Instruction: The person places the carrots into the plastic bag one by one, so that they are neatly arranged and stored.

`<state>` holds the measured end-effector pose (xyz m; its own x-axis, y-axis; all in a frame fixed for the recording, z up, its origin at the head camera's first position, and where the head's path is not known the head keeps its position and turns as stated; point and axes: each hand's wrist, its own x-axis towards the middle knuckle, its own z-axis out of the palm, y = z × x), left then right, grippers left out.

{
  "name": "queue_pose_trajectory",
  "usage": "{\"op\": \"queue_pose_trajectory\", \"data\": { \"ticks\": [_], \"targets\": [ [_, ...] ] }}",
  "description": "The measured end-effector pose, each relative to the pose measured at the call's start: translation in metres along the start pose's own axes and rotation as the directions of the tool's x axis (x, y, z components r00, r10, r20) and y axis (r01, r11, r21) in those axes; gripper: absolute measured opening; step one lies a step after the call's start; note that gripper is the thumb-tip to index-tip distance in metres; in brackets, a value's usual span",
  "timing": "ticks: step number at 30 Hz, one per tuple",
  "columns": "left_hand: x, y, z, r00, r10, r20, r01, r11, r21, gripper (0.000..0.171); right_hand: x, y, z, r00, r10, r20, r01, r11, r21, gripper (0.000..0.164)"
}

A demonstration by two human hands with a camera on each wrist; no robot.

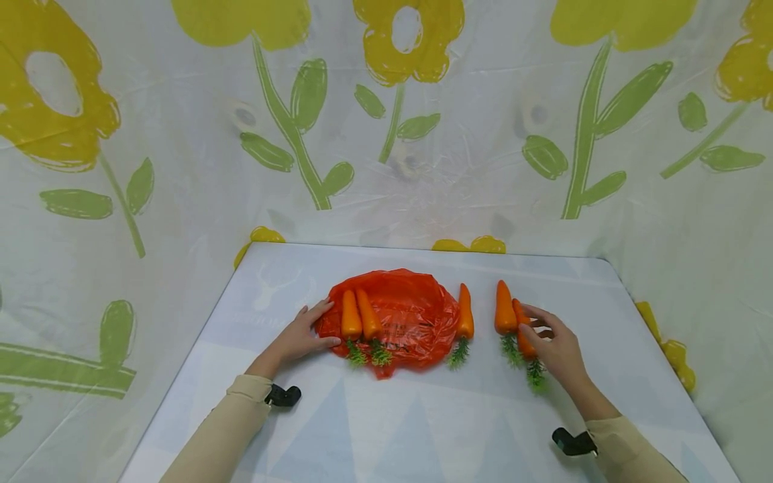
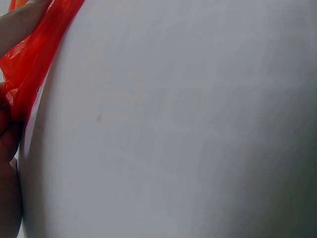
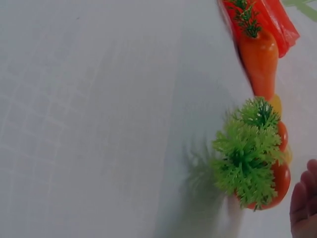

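Note:
A red plastic bag (image 1: 410, 302) lies spread on the table, with two orange toy carrots (image 1: 351, 315) on its left part. My left hand (image 1: 300, 335) grips the bag's left edge, thumb on top; in the left wrist view its fingers (image 2: 7, 139) curl below the red plastic. A third carrot (image 1: 464, 312) lies along the bag's right edge. Farther right, another carrot (image 1: 504, 308) lies beside the carrot (image 1: 525, 343) that my right hand (image 1: 558, 345) pinches between thumb and fingers. Green leafy tops (image 3: 242, 161) point toward me.
The white table (image 1: 459, 429) has pale blue triangles printed on it. Behind it and along both sides hangs a cloth (image 1: 459, 188) with yellow flowers. Black wrist cameras (image 1: 574, 443) sit on both sleeves.

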<state>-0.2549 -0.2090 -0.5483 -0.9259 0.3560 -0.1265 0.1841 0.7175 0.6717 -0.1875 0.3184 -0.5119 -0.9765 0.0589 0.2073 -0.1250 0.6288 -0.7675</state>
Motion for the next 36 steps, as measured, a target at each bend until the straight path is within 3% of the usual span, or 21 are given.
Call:
{"op": "queue_pose_trajectory", "data": {
  "ticks": [6,9,14,17,27,36],
  "targets": [
    [0.0,0.0,0.0,1.0,-0.021,0.012,0.021,1.0,-0.013,0.099,-0.002,0.006,-0.004,0.998,0.053,0.023,-0.052,0.997,-0.052,0.046],
    [0.0,0.0,0.001,1.0,-0.027,0.011,0.027,1.0,-0.014,0.099,-0.003,0.009,-0.006,0.991,0.123,0.058,-0.119,0.991,-0.068,0.051],
    [0.0,-0.002,0.003,1.0,0.003,-0.003,-0.003,1.0,-0.008,0.098,-0.003,0.01,-0.008,0.951,0.269,0.152,-0.258,0.962,-0.09,0.064],
    [0.0,-0.003,0.003,1.0,0.014,-0.009,-0.014,1.0,-0.009,0.097,-0.003,0.01,-0.009,0.927,0.311,0.208,-0.298,0.95,-0.092,0.066],
    [0.0,-0.002,0.003,1.0,-0.005,-0.002,0.005,1.0,-0.006,0.099,-0.003,0.017,-0.011,0.913,0.286,0.292,-0.269,0.958,-0.097,0.058],
    [0.0,-0.001,0.002,1.0,0.01,-0.012,-0.01,1.0,-0.009,0.097,-0.001,0.018,-0.014,0.915,0.282,0.288,-0.251,0.958,-0.14,0.057]
  ]
}}
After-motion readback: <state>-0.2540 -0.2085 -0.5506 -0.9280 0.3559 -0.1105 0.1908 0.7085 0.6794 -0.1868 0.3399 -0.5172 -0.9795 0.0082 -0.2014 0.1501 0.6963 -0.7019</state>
